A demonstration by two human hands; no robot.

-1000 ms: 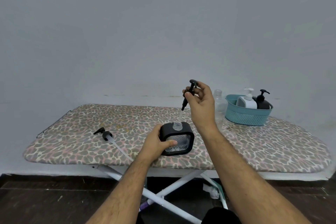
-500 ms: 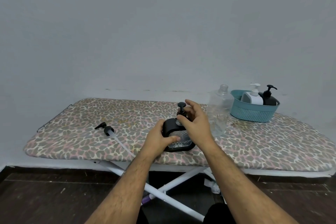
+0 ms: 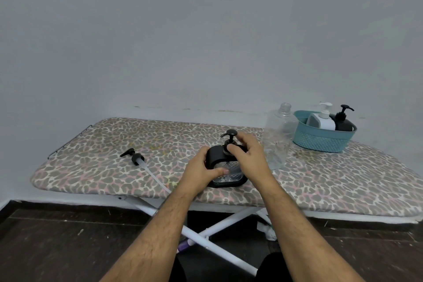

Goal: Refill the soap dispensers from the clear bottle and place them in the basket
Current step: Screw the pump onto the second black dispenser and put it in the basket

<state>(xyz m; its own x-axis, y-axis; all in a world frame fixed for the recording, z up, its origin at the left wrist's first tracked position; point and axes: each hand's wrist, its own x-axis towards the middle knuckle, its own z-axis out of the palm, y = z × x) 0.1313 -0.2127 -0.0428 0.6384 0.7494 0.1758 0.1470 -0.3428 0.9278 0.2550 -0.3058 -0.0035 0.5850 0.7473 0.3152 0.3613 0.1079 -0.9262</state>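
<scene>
A black square soap dispenser [image 3: 229, 177] with a clear front stands near the front edge of the ironing board. My left hand [image 3: 201, 173] grips its left side. My right hand [image 3: 248, 155] pinches the collar of the black pump [image 3: 230, 137] seated on its neck. The clear bottle [image 3: 279, 137], uncapped, stands just right of my right hand. A teal basket [image 3: 320, 142] at the far right holds a white dispenser [image 3: 321, 119] and a black dispenser [image 3: 343, 121].
A loose black pump head with a long clear tube [image 3: 137, 158] lies on the left part of the leopard-print ironing board [image 3: 103, 167]. White crossed legs [image 3: 206, 233] stand under the board on a dark floor. A grey wall rises behind.
My right hand lowered the black pump from above into the dispenser's neck and now pinches its collar. My left hand kept holding the dispenser.
</scene>
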